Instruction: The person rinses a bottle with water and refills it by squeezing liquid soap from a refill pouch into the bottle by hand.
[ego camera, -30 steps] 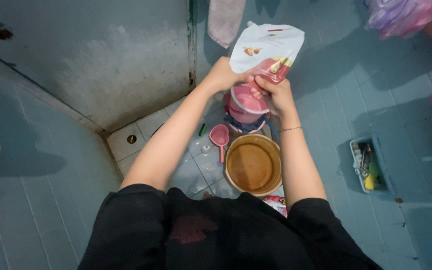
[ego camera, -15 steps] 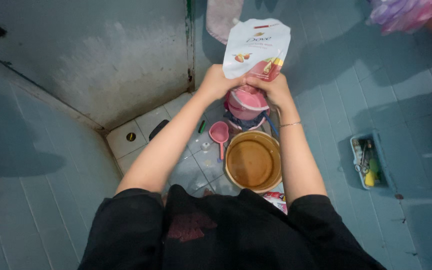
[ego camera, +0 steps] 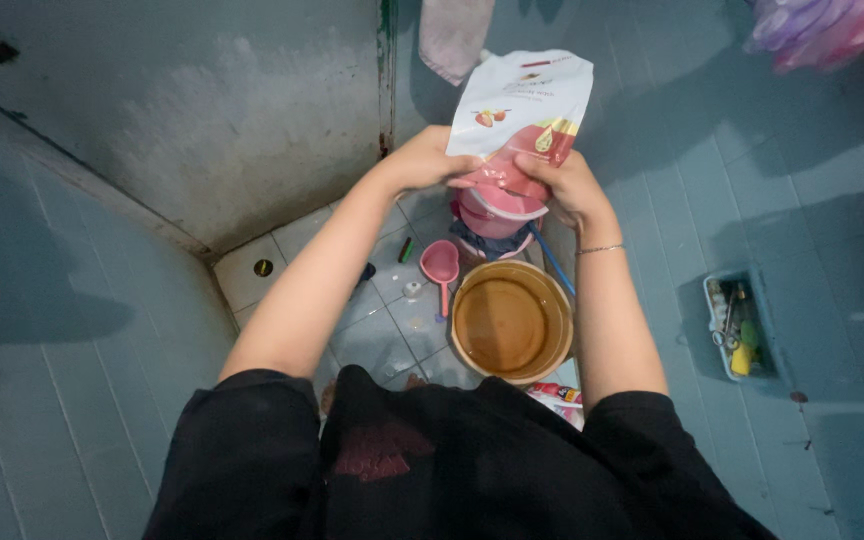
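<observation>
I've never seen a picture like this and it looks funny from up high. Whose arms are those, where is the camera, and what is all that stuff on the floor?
The camera sits on a person's head and looks down, so the arms are that person's own. The left hand and right hand both grip a white and pink refill pouch. Right under it is a pink tub. On the tiled floor stand a tan basin of brownish water and a small pink scoop. A little tray of small items hangs on the blue wall at the right.

Left hand [ego camera: 420,160] and right hand [ego camera: 564,183] grip a white-and-pink refill pouch [ego camera: 524,108] above what seems a pink tub [ego camera: 497,210], beside a brown basin [ego camera: 510,322].
</observation>
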